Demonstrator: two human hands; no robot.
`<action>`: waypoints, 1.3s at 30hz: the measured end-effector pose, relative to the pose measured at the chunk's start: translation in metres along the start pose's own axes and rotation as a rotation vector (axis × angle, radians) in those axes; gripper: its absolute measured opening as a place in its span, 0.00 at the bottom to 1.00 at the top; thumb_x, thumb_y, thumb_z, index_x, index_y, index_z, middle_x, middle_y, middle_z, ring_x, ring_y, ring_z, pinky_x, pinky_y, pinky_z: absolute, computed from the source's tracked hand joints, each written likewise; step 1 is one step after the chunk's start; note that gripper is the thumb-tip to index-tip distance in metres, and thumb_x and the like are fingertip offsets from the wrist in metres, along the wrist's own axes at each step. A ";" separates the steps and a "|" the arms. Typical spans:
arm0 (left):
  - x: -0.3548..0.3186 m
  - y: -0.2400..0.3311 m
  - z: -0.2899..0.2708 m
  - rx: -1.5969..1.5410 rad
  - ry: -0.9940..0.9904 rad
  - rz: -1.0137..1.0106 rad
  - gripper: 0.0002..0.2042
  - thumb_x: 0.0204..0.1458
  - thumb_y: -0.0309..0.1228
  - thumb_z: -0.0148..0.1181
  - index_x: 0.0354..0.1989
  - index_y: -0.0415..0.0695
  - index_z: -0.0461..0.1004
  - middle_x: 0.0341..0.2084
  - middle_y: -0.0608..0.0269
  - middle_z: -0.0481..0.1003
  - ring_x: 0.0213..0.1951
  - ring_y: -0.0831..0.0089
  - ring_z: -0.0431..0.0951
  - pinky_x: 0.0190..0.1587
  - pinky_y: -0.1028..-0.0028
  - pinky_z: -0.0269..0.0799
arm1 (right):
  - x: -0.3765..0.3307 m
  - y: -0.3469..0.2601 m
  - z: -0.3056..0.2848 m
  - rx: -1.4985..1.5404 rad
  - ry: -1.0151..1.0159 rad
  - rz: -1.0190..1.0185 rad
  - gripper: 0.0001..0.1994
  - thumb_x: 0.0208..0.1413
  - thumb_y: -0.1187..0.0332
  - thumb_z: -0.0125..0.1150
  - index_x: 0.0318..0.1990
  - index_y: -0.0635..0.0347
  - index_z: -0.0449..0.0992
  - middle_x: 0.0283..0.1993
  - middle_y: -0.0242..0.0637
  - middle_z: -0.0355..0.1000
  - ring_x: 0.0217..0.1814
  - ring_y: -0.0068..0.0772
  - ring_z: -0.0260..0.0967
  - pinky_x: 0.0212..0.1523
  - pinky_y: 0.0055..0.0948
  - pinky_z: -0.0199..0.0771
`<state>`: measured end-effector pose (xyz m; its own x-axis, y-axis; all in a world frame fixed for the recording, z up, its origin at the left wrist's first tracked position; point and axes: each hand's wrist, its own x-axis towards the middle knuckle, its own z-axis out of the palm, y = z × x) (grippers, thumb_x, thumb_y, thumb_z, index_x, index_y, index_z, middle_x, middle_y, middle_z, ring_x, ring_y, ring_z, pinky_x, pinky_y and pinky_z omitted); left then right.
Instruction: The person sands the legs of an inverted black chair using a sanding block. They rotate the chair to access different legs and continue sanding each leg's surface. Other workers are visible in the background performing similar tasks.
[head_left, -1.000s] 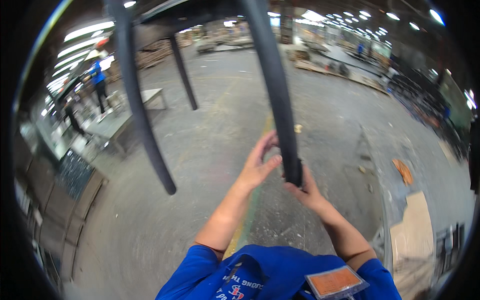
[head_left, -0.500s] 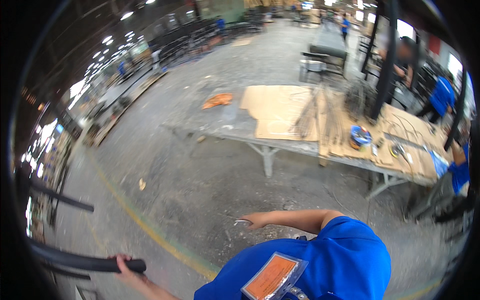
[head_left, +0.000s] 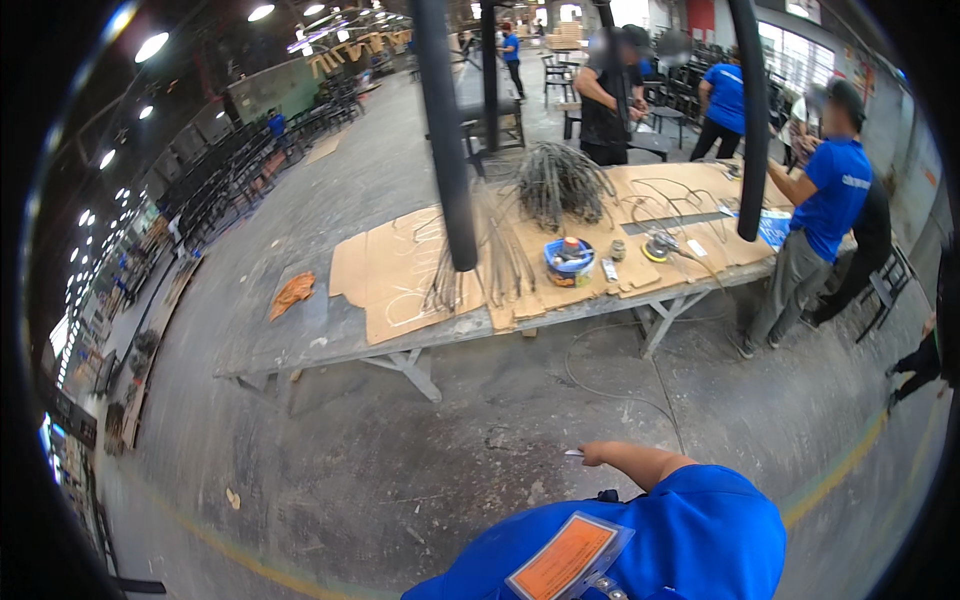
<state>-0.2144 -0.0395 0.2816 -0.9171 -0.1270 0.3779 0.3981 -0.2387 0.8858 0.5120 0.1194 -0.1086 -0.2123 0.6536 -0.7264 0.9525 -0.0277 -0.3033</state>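
My right hand (head_left: 592, 454) reaches out in front of my blue shirt, its fingers closed around a small whitish flat thing (head_left: 573, 453) too small to name. My left hand is outside the picture. Thick black rounded legs, one on the left (head_left: 447, 150) and one on the right (head_left: 750, 130), hang down close in front of me, over the worktable (head_left: 330, 350). Thinner dark posts stand between them. What joins them lies beyond the upper edge.
Cardboard covers much of the table, bearing a bundle of dark wires (head_left: 562, 185), a blue tub (head_left: 569, 262), and a disc-shaped power tool (head_left: 660, 247). An orange cloth (head_left: 292, 296) lies at its left end. A co-worker (head_left: 835, 185) stands at the right end; a cable (head_left: 625, 397) crosses the floor.
My view has swung right, bringing the table and co-workers closer to the middle. My left hand, earlier gripping a black tube at lower left, has left the picture. My right hand keeps its whitish thing.
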 end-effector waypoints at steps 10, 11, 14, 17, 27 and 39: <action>-0.031 -0.066 0.055 -0.027 -0.087 -0.123 0.12 0.52 0.36 0.56 0.37 0.40 0.69 0.24 0.65 0.68 0.25 0.76 0.67 0.30 0.77 0.65 | -0.043 0.058 0.062 0.345 0.266 0.229 0.21 0.49 0.66 0.53 0.53 0.55 0.67 0.47 0.50 0.71 0.50 0.51 0.68 0.49 0.42 0.66; -0.037 -0.072 0.062 -0.039 -0.110 -0.145 0.12 0.52 0.36 0.56 0.37 0.40 0.69 0.24 0.65 0.68 0.25 0.76 0.67 0.29 0.77 0.65 | -0.055 0.054 0.066 0.360 0.282 0.251 0.20 0.50 0.66 0.52 0.53 0.55 0.67 0.47 0.50 0.71 0.50 0.51 0.68 0.49 0.43 0.66; -0.066 -0.086 0.089 -0.094 -0.219 -0.215 0.12 0.53 0.36 0.56 0.36 0.40 0.70 0.23 0.66 0.68 0.25 0.76 0.67 0.29 0.77 0.65 | -0.088 0.039 0.072 0.358 0.307 0.295 0.19 0.51 0.67 0.51 0.53 0.53 0.67 0.47 0.51 0.71 0.50 0.52 0.68 0.49 0.43 0.66; -0.114 -0.089 0.133 -0.140 -0.454 -0.296 0.12 0.53 0.39 0.55 0.34 0.41 0.70 0.22 0.66 0.68 0.24 0.77 0.66 0.28 0.77 0.64 | -0.118 0.024 0.081 0.382 0.308 0.315 0.18 0.51 0.68 0.50 0.52 0.53 0.67 0.46 0.51 0.71 0.50 0.53 0.68 0.48 0.44 0.66; -0.321 -0.031 0.226 -0.392 -1.287 -0.479 0.05 0.54 0.30 0.55 0.35 0.43 0.69 0.20 0.66 0.69 0.21 0.79 0.69 0.23 0.79 0.67 | -0.202 0.028 0.164 0.536 0.410 0.540 0.20 0.51 0.66 0.52 0.53 0.51 0.68 0.48 0.49 0.71 0.52 0.50 0.67 0.51 0.41 0.67; -0.555 0.098 0.163 -0.514 -2.378 -0.500 0.07 0.52 0.28 0.58 0.37 0.39 0.70 0.25 0.62 0.74 0.27 0.76 0.74 0.30 0.76 0.73 | -0.260 0.031 0.018 0.935 1.145 0.199 0.17 0.45 0.61 0.64 0.43 0.58 0.76 0.36 0.45 0.76 0.39 0.40 0.74 0.40 0.34 0.72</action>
<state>0.3296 0.1642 0.2026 0.7327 0.6711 0.1131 -0.1044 -0.0533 0.9931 0.5931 -0.0651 0.0600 0.6055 0.7927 -0.0703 0.3692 -0.3580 -0.8576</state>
